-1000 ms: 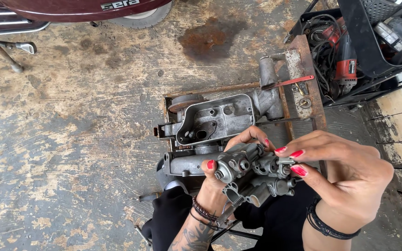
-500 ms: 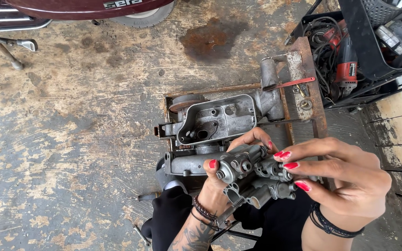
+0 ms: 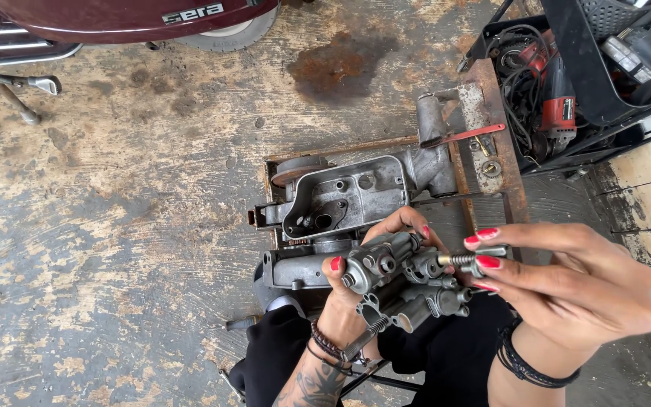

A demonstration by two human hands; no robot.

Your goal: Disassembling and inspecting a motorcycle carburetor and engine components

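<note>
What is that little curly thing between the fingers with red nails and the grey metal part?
In the head view, a small screw with a coil spring lies there. The right hand pinches its outer end, and its tip meets the carburetor held in the left hand.

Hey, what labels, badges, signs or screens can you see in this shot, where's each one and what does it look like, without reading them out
Badge: top left, on the dark red scooter body; a short row of raised silver letters, slightly tilted.
Label plate: upper right, on the red power tool lying in the black crate; small, rectangular, silver-grey.
No screens, signs or packages show. The carburettor in the hands bears no visible label.
</note>
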